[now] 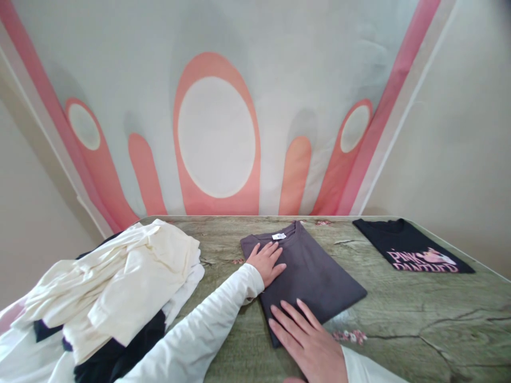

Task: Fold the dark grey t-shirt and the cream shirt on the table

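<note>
A dark grey T-shirt point(315, 266) lies folded on the table in front of me, its neckline toward the far edge and a white label point(278, 236) showing at the collar. My left hand point(266, 262) rests flat on its left upper side, just below the collar, fingers stretched out. Across the near edge of the shirt lies my right hand point(309, 340), palm down with the fingers spread. Neither hand grips the cloth. Part of the shirt's left edge is hidden by my left hand.
To the left sits a loose heap of clothes, with a cream garment point(131, 276) on top of white and black ones. At the far right a black T-shirt point(415, 247) with pink print lies folded. The wood-patterned table point(399, 319) ends at a patterned backdrop point(271, 106).
</note>
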`<state>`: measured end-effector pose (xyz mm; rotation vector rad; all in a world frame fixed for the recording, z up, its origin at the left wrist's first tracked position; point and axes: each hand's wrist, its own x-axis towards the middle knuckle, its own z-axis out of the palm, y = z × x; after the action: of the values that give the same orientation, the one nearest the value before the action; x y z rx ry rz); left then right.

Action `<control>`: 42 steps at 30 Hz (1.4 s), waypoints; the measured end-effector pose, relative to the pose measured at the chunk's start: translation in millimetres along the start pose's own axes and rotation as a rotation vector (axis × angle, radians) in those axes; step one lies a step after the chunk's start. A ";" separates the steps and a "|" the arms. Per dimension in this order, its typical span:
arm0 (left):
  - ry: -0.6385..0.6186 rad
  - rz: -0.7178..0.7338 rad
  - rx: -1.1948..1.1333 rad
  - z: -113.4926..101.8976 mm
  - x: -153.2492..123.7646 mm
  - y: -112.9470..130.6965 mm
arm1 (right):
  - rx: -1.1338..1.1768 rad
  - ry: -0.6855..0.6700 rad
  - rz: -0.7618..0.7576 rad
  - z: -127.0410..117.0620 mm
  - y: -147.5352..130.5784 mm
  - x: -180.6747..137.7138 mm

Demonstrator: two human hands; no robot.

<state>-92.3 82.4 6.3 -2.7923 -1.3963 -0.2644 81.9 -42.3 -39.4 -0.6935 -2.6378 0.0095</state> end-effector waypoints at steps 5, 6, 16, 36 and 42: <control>-0.030 -0.046 0.017 -3.0 18.5 -10.5 | 0.143 -0.097 -0.004 -24.4 13.5 10.4; -0.009 -0.046 0.027 -4.9 21.0 -10.1 | 0.180 -0.099 0.024 -35.4 24.7 16.6; 0.044 0.066 -0.025 0.4 29.7 14.9 | 0.109 0.051 0.448 -33.0 204.5 97.2; 0.082 -0.057 0.027 15.7 25.4 13.9 | -0.018 0.303 0.479 3.6 223.8 83.5; 0.091 -0.063 0.023 14.8 25.1 14.4 | 0.007 0.319 0.471 1.6 228.2 80.4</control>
<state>-63.9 94.9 -3.5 -2.6842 -1.4588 -0.3692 124.8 195.8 -34.6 -1.1896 -2.1234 0.0396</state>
